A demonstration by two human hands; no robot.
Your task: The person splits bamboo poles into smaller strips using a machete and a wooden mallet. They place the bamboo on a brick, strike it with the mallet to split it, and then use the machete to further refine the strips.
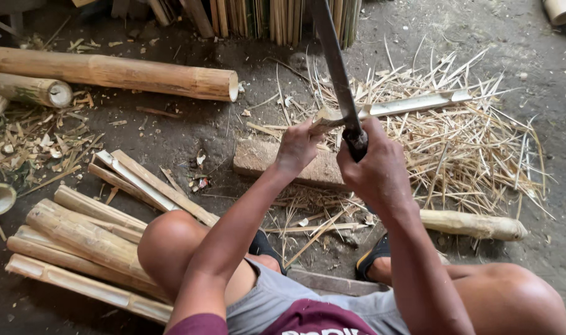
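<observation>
A seated person splits bamboo on a dirt workshop floor, the left hand (297, 147) closed around the near end of a split bamboo strip (413, 104) while the right hand (375, 166) is clenched tight on the dark handle of a long machete (336, 68), whose blade rises toward twelve o'clock and meets the strip's end just beside the left fingers. The strip lies at about one o'clock from the hands, running out to three o'clock over a heap of pale bamboo splinters (469, 149). It looks light, stiff and springy, with sharp split edges, so the safest hold appears to be on its rounded outer face, back from the blade. A worn wooden block (264, 162) sits beneath the hands, touching the splinter pile. A short bamboo billet (475, 224) rests at four o'clock near the person's sandalled foot (375, 254). At nine o'clock lie flat bamboo slats (150, 183), and at eight o'clock a stack of halved bamboo lengths (84, 248) beside the left knee. Whole bamboo poles (109, 73) lie at ten o'clock, well apart, and upright slats (258, 18) stand at twelve. Room looks tightest at the left, where knee and stack crowd in; bare dirt floor (543, 80) lies at two o'clock.
</observation>
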